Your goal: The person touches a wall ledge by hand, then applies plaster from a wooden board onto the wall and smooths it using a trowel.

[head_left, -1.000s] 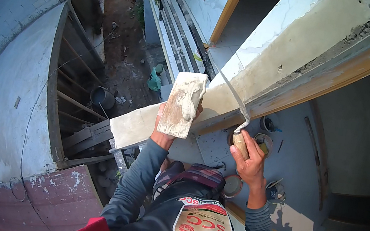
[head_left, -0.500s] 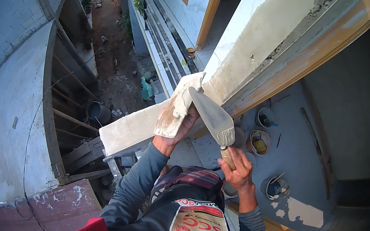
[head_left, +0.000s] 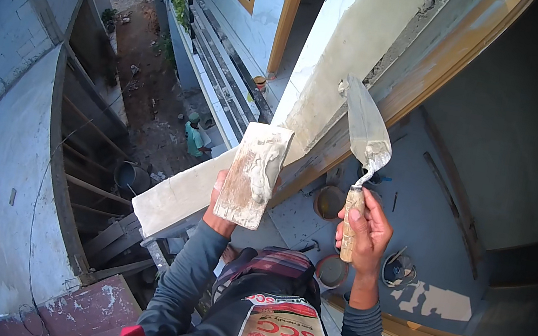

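My left hand (head_left: pixel 219 223) holds up a flat wooden hawk board (head_left: pixel 235 194), largely hiding the fingers behind it. A smear of wet pale mortar (head_left: pixel 262 175) lies along the board's right side. In my right hand (head_left: pixel 367 236) is a pointed trowel (head_left: pixel 366 122), gripped by its wooden handle. Its blade points up and away, with a small dab of mortar at the tip and more near the neck. The tip overlaps the plastered wall edge (head_left: pixel 353 47) beside a rough unfilled strip (head_left: pixel 402 55); whether it touches, I cannot tell.
A pale ledge (head_left: pixel 171 200) runs below the board, with a drop to an alley beyond. A person in green (head_left: pixel 195 138) is down there near a dark bucket (head_left: pixel 132 178). An orange-brown frame (head_left: pixel 434 75) borders the wall. Buckets (head_left: pixel 400 270) stand on the right floor.
The trowel has left the board and swung up and right to the wall edge. My left hand has turned the board more upright and drawn it slightly nearer.
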